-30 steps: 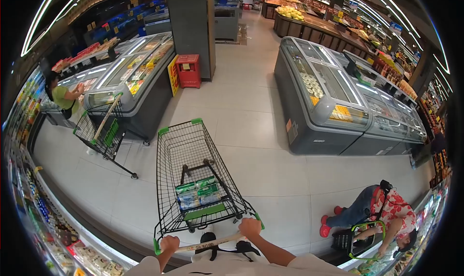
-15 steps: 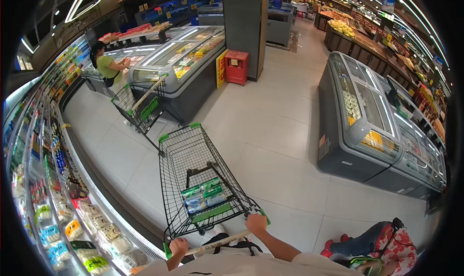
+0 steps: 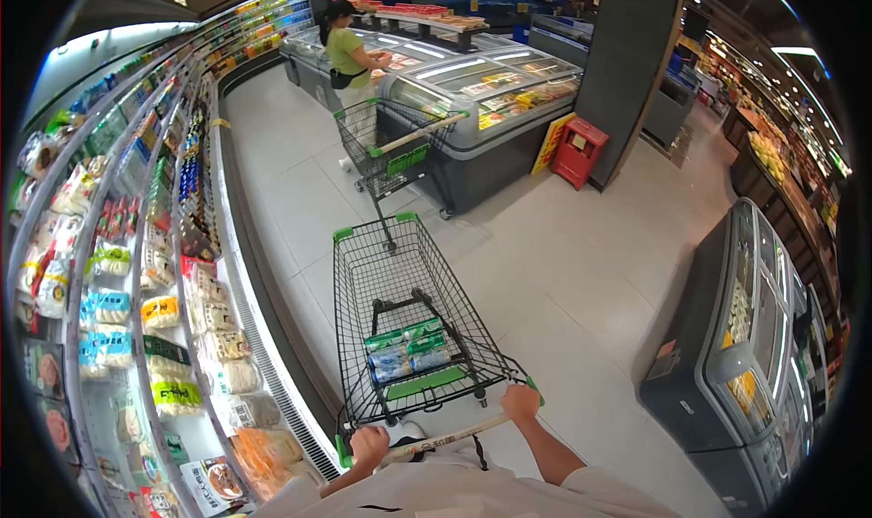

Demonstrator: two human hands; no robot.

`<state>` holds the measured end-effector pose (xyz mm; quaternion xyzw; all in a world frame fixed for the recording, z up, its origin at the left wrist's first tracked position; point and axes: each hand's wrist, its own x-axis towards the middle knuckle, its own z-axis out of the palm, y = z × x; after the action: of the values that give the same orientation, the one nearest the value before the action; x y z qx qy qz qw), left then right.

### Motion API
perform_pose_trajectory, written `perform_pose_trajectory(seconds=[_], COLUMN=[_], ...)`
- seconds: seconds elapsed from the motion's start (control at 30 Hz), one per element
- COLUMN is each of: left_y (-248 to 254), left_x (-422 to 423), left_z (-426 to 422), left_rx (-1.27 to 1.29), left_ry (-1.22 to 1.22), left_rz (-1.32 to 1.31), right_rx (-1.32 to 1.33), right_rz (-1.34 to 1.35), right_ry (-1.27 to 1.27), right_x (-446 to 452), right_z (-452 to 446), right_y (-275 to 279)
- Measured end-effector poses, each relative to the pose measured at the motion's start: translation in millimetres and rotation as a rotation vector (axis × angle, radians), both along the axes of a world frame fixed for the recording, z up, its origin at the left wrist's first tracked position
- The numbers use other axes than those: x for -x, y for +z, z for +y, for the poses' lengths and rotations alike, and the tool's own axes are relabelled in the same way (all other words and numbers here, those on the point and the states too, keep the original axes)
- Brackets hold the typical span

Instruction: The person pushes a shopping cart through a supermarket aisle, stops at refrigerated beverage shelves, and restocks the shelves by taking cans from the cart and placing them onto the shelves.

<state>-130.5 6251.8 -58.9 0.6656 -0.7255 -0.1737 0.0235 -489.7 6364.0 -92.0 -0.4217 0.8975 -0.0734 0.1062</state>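
Both my hands grip the pale handle bar of a black wire shopping cart (image 3: 359,314) with green corner pieces. My left hand (image 3: 370,444) is closed round the left end of the bar. Near the right end, my right hand (image 3: 521,402) is wrapped round the same handle (image 3: 454,434). Inside the cart, close to the handle, lie green-and-blue wrapped packs (image 3: 409,347); their contents I cannot make out.
On the left runs an open refrigerated shelf (image 3: 238,336) of packaged food. Ahead, another shopping cart (image 3: 400,146) stands beside a person in a green top (image 3: 345,50) at a freezer chest (image 3: 509,150). A red box (image 3: 578,153) is beside a pillar (image 3: 627,73). More freezers (image 3: 699,382) stand right.
My view has swung left, so the shelf fills more of it and the right-hand freezers sit nearer the edge. The person in red patterned clothing has left view. Both hands stay on the handle.
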Motion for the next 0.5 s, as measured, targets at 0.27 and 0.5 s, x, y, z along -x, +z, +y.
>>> perform_pose_trajectory(seconds=[0.27, 0.5], left_y=[-1, -2], left_x=[1, -16], left_z=[-24, -81], left_rx=[-0.002, 0.001], left_ry=[0.148, 0.236], left_rz=[0.164, 0.262], right_rx=[-0.107, 0.020], right_rz=[0.108, 0.123], right_ry=[0.198, 0.234], right_x=[20, 10], right_z=[-92, -184], right_y=[-1, -2])
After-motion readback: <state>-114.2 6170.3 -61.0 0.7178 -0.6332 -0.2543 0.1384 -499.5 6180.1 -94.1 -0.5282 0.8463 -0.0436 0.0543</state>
